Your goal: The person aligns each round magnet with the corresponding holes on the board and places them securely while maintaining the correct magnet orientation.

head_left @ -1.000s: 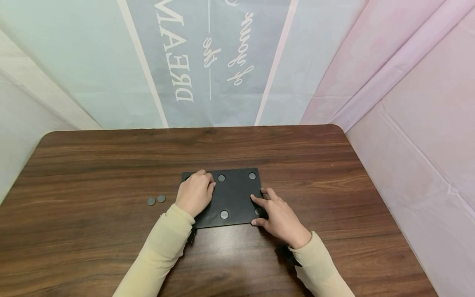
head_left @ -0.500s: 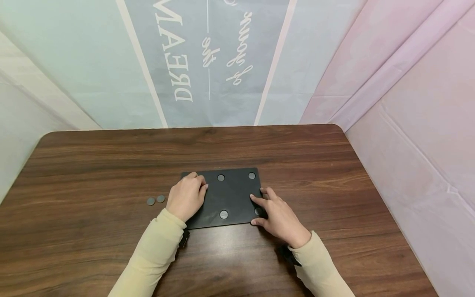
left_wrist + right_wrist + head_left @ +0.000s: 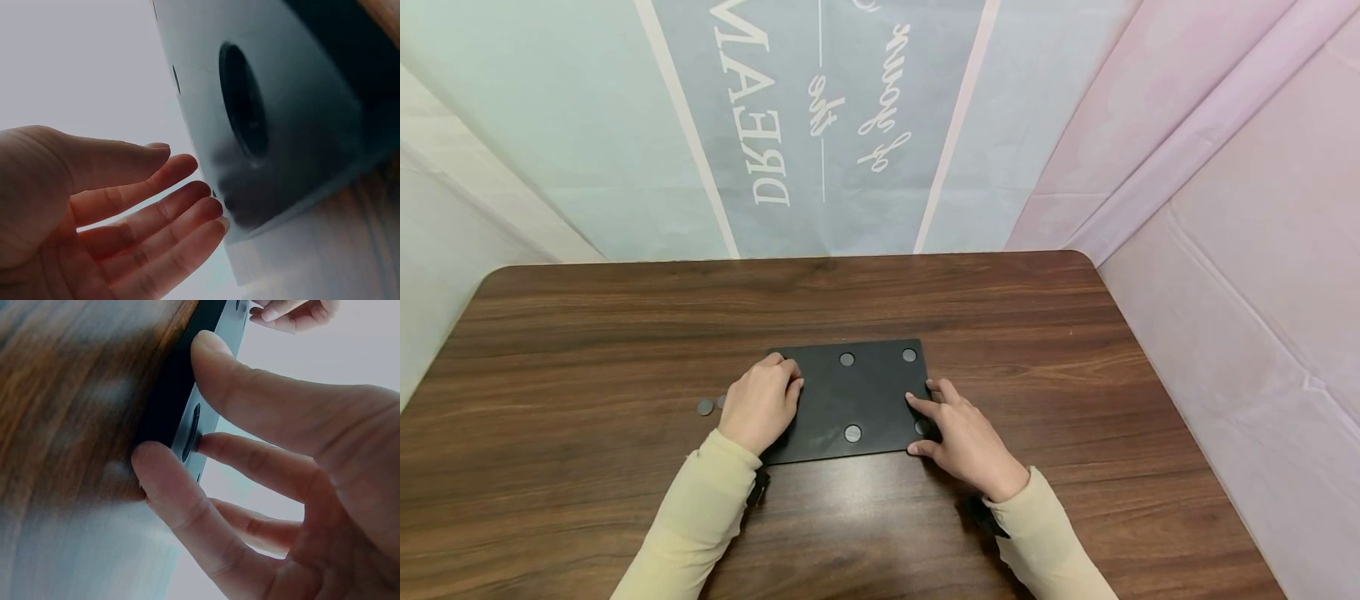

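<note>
A black rectangular board (image 3: 880, 400) lies flat on the table, with round recesses near its edges. Grey discs show in several of them, such as the disc (image 3: 853, 433) near its front edge. My left hand (image 3: 762, 405) is over the board's left end, its fingers loosely bent with nothing between them in the left wrist view. Below those fingertips a dark round recess (image 3: 244, 100) shows in the board. At the front right corner, my right hand (image 3: 966, 437) holds the board, thumb at the front edge and fingers on the top and right side.
Two loose grey discs lie left of the board; one disc (image 3: 705, 407) is in full sight, the other partly behind my left hand. The brown wooden table (image 3: 587, 333) extends around the board to a printed cloth backdrop (image 3: 842, 125).
My left hand has moved left across the board, baring more of its surface and partly covering one loose disc. My right hand and the board have stayed in place.
</note>
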`<move>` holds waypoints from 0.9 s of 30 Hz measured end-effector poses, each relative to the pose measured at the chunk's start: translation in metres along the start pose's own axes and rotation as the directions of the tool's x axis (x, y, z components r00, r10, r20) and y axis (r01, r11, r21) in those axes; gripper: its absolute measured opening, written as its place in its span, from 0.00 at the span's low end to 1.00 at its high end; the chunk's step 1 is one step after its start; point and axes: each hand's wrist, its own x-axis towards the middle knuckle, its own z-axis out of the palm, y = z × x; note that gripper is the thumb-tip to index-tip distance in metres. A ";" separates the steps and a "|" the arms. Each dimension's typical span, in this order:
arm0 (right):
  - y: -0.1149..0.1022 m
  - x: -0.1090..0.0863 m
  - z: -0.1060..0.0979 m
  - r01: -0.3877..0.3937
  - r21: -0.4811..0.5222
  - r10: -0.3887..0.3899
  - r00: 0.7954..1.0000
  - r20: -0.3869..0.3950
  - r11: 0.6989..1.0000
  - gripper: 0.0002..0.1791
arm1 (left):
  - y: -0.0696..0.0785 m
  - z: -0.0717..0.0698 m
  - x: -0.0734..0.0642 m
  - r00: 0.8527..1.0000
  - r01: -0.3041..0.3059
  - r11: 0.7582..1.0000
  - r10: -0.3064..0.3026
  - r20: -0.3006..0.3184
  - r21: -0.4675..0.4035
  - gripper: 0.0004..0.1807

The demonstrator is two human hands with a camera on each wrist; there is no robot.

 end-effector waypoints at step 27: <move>0.000 -0.001 0.000 0.010 0.002 -0.010 1.000 -0.006 1.000 0.36 | -0.030 -0.017 -0.015 0.998 0.059 0.998 -0.058 0.019 -0.014 0.10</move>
